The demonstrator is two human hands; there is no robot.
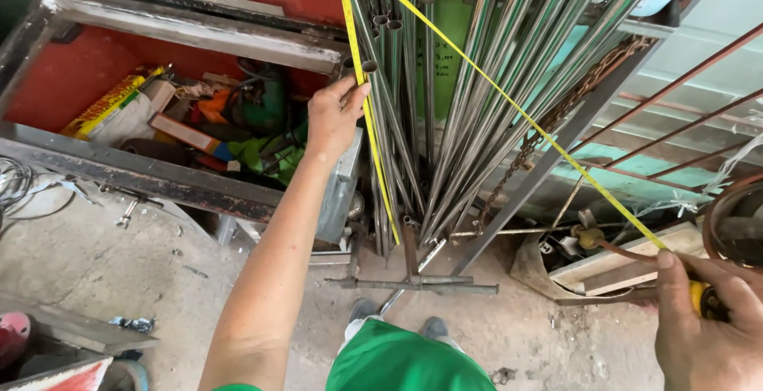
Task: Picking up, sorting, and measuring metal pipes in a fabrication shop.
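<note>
Item: yellow measuring tape (pixel 509 105), drawn out in two runs that meet beyond the top edge of the view. One run is laid down along a bundle of steel tubes (pixel 413 121) standing upright at centre, its end seen low among the tube feet; the other run slants down to the right. Left hand (pixel 334 117): raised at centre left, fingers closed narrowly, the tape pressed against a tube near the open tube mouths. Right hand (pixel 703 323): at the near right corner, closed around the yellow tape case (pixel 699 300), from which the slanting run is fed. Further thin bright rods (pixel 540 49) are leaned fanwise to the right of the tubes, with a rusty chain (pixel 572 97) hung among them. Container one: red metal box (pixel 79 81) with a grey frame, far left, open; held within are a yellow packet (pixel 107 105), a green power tool (pixel 262 101), orange and green items and mixed clutter, not all tellable. Container two: shallow pale wooden tray (pixel 628 264) on the floor at right, beside which small brass-coloured fittings are seen. A grey welded stand (pixel 413 284) is set on the concrete floor (pixel 119 264) at the tube feet. Green trousers (pixel 405 363) and grey shoes are seen at the near edge.
</note>
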